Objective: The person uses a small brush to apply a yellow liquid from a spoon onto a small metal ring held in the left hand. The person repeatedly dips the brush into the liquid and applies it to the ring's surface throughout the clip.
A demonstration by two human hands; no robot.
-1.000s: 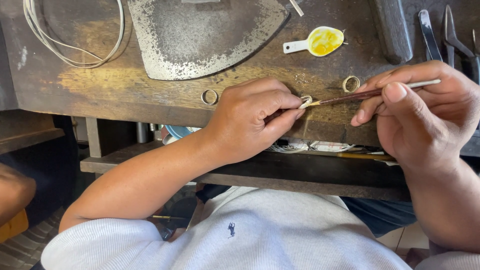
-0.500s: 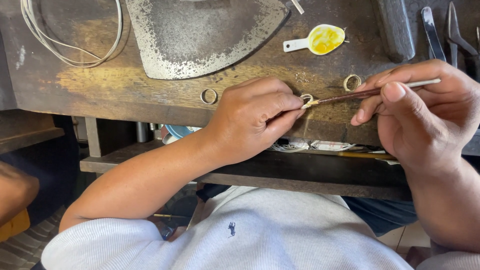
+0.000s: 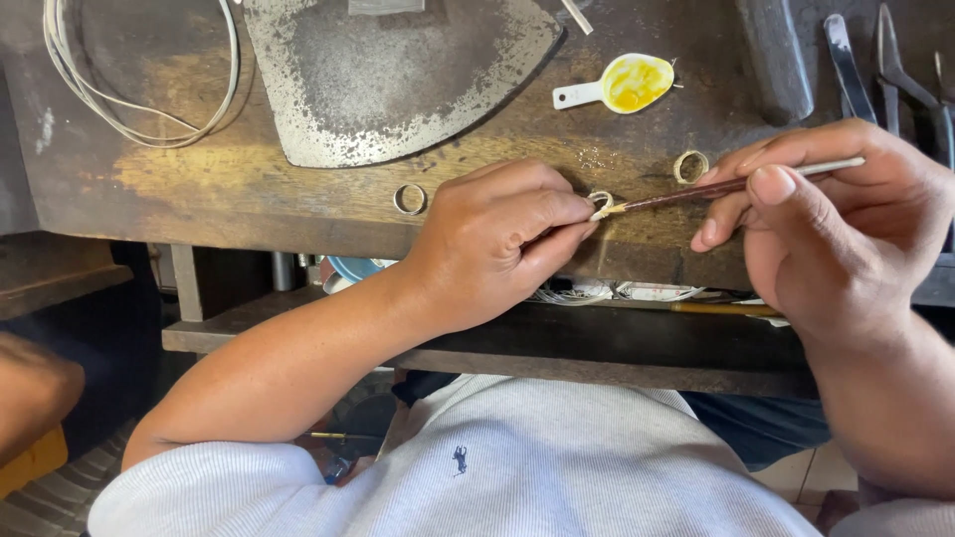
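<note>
I see the left hand (image 3: 497,249) pinching a small ring (image 3: 600,202) at the bench (image 3: 199,194) edge, fingertips closed on it; the right hand (image 3: 846,229) grips a thin brush (image 3: 716,187), tip touching the ring. Risks, as I judge: the pinch slips and the ring drops off the edge; a brush overshoot smears paste onto the fingers

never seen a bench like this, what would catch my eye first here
At the centre, the left hand pinches a small metal ring on the wooden bench while the right hand touches a thin brush to it. Behind them sits a white spoon of yellow paste, beside a big worn metal plate. Two more rings lie either side of the hands.
</note>
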